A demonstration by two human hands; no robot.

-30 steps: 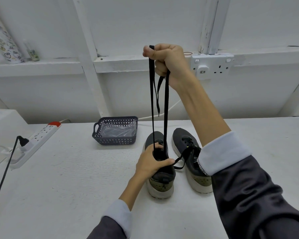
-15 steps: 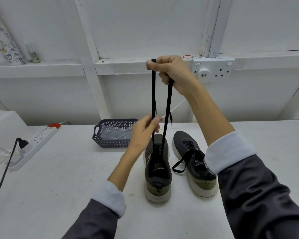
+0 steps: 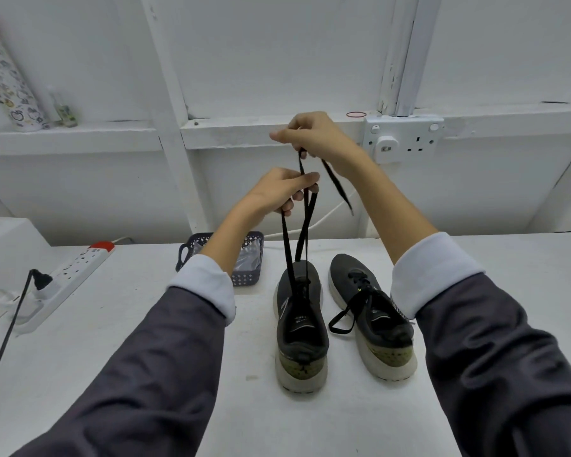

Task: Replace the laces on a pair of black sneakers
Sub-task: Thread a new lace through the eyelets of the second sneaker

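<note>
Two black sneakers stand side by side on the white table, toes pointing away. From the left sneaker (image 3: 300,328) a black lace (image 3: 287,245) runs straight up in two strands. My left hand (image 3: 279,192) pinches those strands about halfway up. Just above it, my right hand (image 3: 314,138) grips the lace's upper part, and one loose end dangles to the right of it. The right sneaker (image 3: 370,315) keeps its own lace threaded, with a loop lying loose on the table at its left side.
A dark perforated basket (image 3: 249,278) sits behind my left forearm. A white power strip (image 3: 70,275) with a black plug lies at the left. A wall socket (image 3: 406,138) is on the ledge behind, with a patterned bottle (image 3: 7,84) at far left.
My left hand left the sneaker and rose to pinch the lace strands. My right hand came down lower with the lace's top.
</note>
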